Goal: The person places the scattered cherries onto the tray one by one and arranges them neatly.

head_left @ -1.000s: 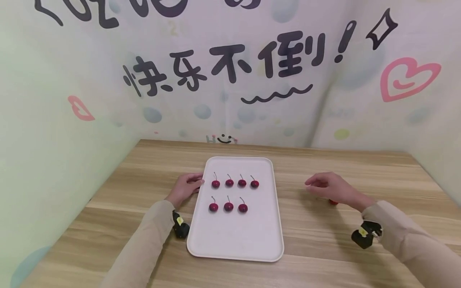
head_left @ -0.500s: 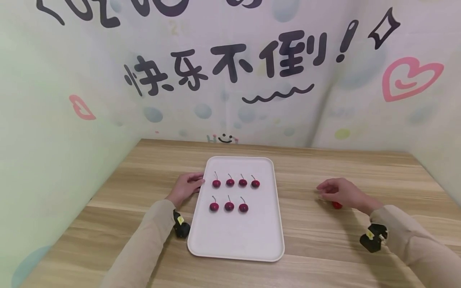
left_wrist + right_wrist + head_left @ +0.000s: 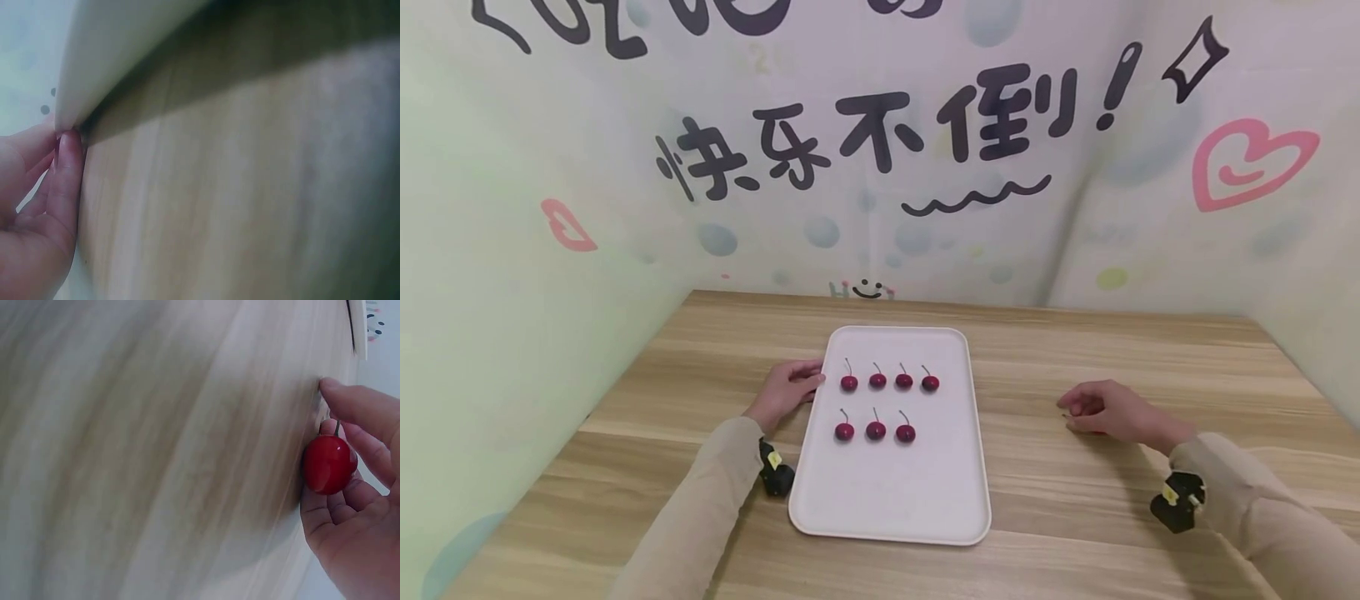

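A white tray (image 3: 925,492) lies on the table with two rows of dark red cherries (image 3: 876,431) on it, stems up. My left hand (image 3: 784,392) holds the tray's left edge; in the left wrist view its fingertips (image 3: 70,147) meet at the rim. Off to the right of the tray, my right hand (image 3: 1116,411) is low over the table around one more cherry (image 3: 329,464). That cherry is bright red in the right wrist view, with its stem between the thumb and fingers. A gap shows between those tips. From the head view the hand hides most of this cherry.
The wood-grain table (image 3: 1022,500) extends around the tray. A printed cloth (image 3: 850,242) with dark lettering hangs behind its far edge, and pale walls stand at both sides. Black cameras (image 3: 1178,502) are strapped to the wrists.
My right hand has moved right and toward me, then lowered around the loose cherry, covering more of it. The left hand, tray and cherries on it have stayed put.
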